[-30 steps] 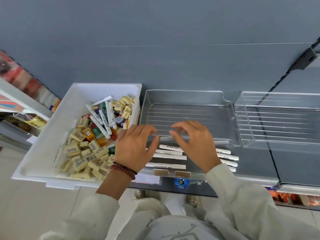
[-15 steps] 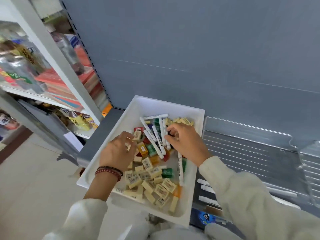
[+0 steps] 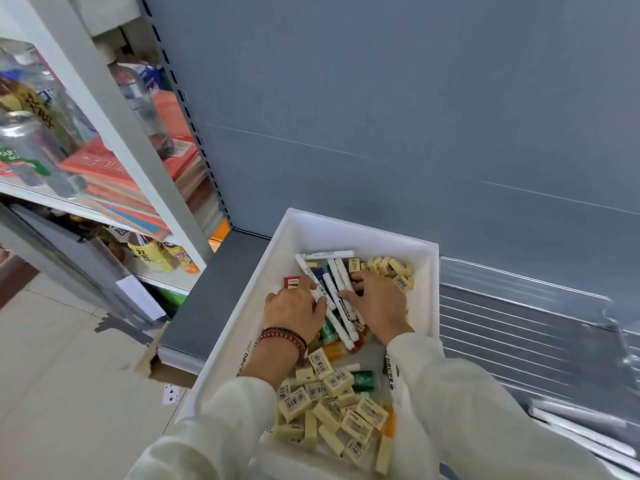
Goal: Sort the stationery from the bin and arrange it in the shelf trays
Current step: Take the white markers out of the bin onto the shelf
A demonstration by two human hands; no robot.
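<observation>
The left hand [image 3: 294, 308] and right hand [image 3: 378, 303] have moved from the clear tray [image 3: 519, 327] into the bin [image 3: 360, 231] beside it, fingers curled round white markers [image 3: 341, 277]: next batch.

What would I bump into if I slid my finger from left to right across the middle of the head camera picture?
yellow drink bottle → white bin → left hand → white markers → right hand → clear shelf tray
</observation>
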